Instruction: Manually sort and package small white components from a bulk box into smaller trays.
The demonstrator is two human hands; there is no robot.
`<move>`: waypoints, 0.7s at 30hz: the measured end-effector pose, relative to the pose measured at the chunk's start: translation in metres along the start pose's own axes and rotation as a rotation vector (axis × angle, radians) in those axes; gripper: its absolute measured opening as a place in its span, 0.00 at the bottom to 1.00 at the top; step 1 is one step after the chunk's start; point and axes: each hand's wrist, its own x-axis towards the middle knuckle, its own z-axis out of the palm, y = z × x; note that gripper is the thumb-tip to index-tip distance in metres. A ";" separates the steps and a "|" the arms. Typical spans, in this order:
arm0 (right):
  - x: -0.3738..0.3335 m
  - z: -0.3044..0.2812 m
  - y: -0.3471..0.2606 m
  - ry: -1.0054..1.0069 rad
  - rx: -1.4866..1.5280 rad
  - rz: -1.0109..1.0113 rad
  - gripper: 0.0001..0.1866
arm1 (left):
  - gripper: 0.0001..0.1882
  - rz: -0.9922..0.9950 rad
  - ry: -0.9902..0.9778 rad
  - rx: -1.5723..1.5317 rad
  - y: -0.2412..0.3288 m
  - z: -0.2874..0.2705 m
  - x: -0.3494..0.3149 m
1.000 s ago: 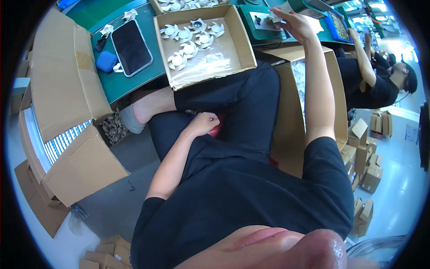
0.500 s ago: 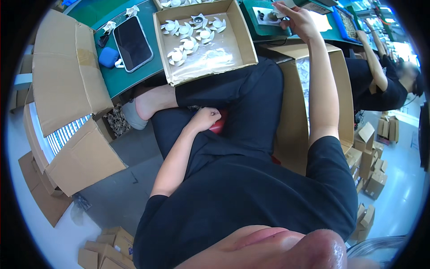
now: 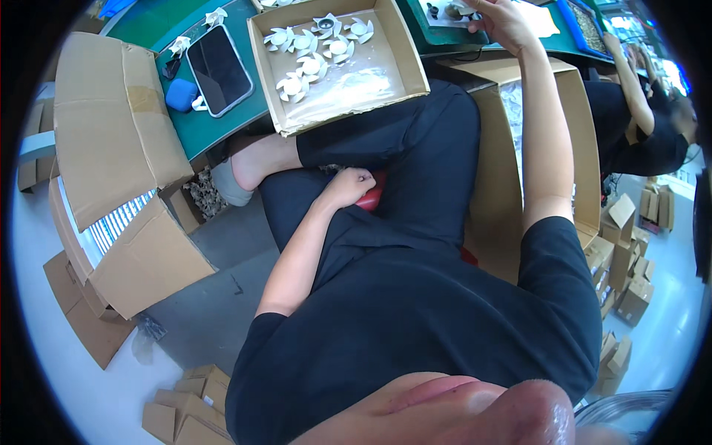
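My right arm stretches to the top edge, where my right hand (image 3: pixel 507 26) is at a small fixture with dark parts on a white plate (image 3: pixel 437 15). Its fingers are bent together, and whatever lies between them is hidden. My left hand (image 3: pixel 350 187) rests in my lap, loosely closed, beside a red surface (image 3: pixel 369 199) showing between my legs. Ahead of me an open, shallow cardboard box (image 3: pixel 411 55) contains several white fan impellers (image 3: pixel 310 67), some touching one another, with clear plastic film at its near side.
A phone (image 3: pixel 219 70), a blue case (image 3: pixel 181 95) and two loose impellers lie on the green bench at left. Large open cartons stand at left (image 3: pixel 104 126) and right (image 3: pixel 493 178) of my legs. At far right another person (image 3: pixel 641 126) works by a blue tray (image 3: pixel 582 28).
The view has shifted slightly, so the bench sits higher in the picture. My right hand stays at the fixture with its fingers partly cut by the top edge. My left hand stays in my lap.
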 end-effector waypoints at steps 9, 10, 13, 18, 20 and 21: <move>0.005 -0.004 -0.005 0.071 0.163 -0.072 0.13 | 0.16 -0.031 0.010 -0.022 0.005 -0.003 -0.005; 0.024 -0.018 0.005 0.121 0.296 -0.190 0.12 | 0.16 -0.062 0.005 -0.028 0.008 -0.005 -0.007; 0.098 -0.058 0.054 0.363 0.264 -0.638 0.13 | 0.14 -0.014 0.017 -0.001 0.003 -0.003 -0.005; 0.132 -0.074 0.084 0.619 -0.149 -1.106 0.14 | 0.13 0.011 0.004 -0.013 -0.001 -0.004 0.001; 0.126 -0.075 0.083 0.508 -0.184 -0.926 0.15 | 0.14 0.009 0.018 -0.003 -0.005 -0.002 0.004; 0.119 -0.075 0.086 0.456 -0.203 -0.837 0.15 | 0.15 0.004 0.026 0.006 -0.006 0.000 0.005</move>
